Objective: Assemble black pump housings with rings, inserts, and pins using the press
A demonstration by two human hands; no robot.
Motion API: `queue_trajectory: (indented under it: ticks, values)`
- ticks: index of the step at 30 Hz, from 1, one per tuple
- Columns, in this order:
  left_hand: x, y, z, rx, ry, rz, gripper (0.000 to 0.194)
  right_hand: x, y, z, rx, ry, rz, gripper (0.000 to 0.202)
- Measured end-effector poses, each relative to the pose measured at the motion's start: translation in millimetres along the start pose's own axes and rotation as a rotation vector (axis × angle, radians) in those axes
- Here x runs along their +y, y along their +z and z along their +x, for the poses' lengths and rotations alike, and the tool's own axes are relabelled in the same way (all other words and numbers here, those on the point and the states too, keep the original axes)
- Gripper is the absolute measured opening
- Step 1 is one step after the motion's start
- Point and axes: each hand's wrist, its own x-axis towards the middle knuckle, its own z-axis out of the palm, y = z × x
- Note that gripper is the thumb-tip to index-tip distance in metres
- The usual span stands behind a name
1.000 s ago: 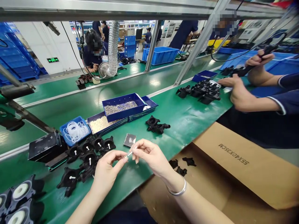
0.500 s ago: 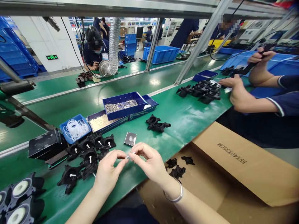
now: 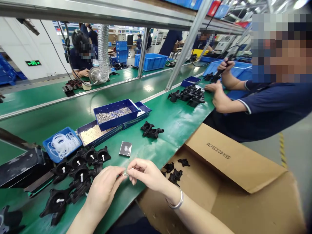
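Observation:
My left hand (image 3: 103, 185) pinches a small white part (image 3: 124, 174) between thumb and forefinger, above the green bench (image 3: 129, 191). Facing it, my right hand (image 3: 147, 175) has its fingers closed at the other end of the part, with a bit of white showing at the fingertips. The fingers hide most of the part's shape. Left of my hands stand several black plastic housings (image 3: 57, 201), with white pins (image 3: 82, 177) upright in their hollows. Just beyond my fingertips lies a small dark square block (image 3: 125, 149) with a pale smudge on top.
Blue trays hold white rings (image 3: 63, 143), beige pieces (image 3: 94, 134) and metal pins (image 3: 114, 114). Two black housings (image 3: 151, 130) lie farther along. An open carton (image 3: 219, 156) with black parts stands below the bench edge. A co-worker (image 3: 265, 104) handles black parts at the right.
The view has turned right, so the bench things sit farther left and more of the co-worker shows. My hands stay together at the white part; the right fingers have curled in more.

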Motion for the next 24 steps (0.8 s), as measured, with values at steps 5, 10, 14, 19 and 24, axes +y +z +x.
queue_trajectory:
  ticks: [5,10,14,19,24]
  values:
    - [8.7,6.7,6.5,-0.085,0.15,-0.015,0.031,11.8,-17.2,-1.1,-0.173,0.113,0.287,0.027]
    - [9.9,19.2,4.0,0.014,0.043,0.104,0.069,-2.9,-60.4,35.3,0.352,-0.125,0.364,0.023]
    - [6.7,21.8,-3.8,-0.062,-0.095,0.104,0.069,-6.1,-117.3,83.4,0.722,-0.148,0.381,0.041]
    - [3.6,20.9,-9.5,-0.128,-0.177,0.041,0.063,-0.4,-149.5,105.3,0.653,-0.036,0.336,0.04]
    - [-2.6,24.9,-8.1,-0.162,-0.319,-0.136,0.055,-6.9,-144.2,88.8,0.492,0.056,0.306,0.035]
